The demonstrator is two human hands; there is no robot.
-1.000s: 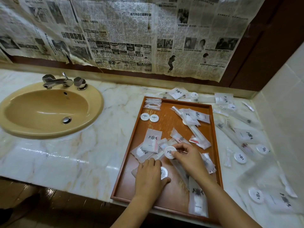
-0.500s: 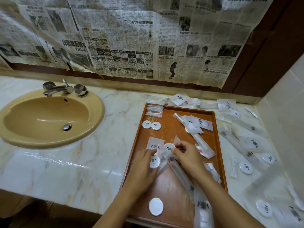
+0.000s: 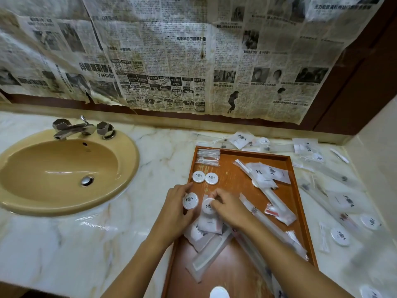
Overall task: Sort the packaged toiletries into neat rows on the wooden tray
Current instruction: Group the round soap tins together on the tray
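Marble counter (image 3: 150, 160), pale and glossy with tan veining, runs under a wall papered in yellowed newspaper (image 3: 163, 61), and a mustard oval sink (image 3: 64, 168) with a faceted metal tap (image 3: 75, 127) sits at the left. On the right the wooden tray (image 3: 236, 179), a shallow rectangle of reddish varnished wood with a raised rim, lies square on the counter. Half a second ago both hands worked the loose heap in the tray's middle; now each has come up toward the far left corner carrying a small white round soap. The left hand (image 3: 174, 209) holds one round soap (image 3: 190, 200) with thumb and curled fingers at the tray's left rim, and the right hand (image 3: 229, 209) pinches a second round soap (image 3: 207, 206) just beside it. Directly beyond them two matching discs (image 3: 205, 177) already lie side by side, below a stack of slim clear sachets (image 3: 208, 157). That reads as a second row of soaps about to form, so sorting looks early. Crinkly translucent packets (image 3: 206, 229), flat and slippery-looking, stay heaped under the wrists; more long sleeves (image 3: 277, 203) sprawl at the right, and further packets (image 3: 343, 203) litter the counter beyond the rim. One plain white disc (image 3: 219, 293) lies at the near end of the tray.
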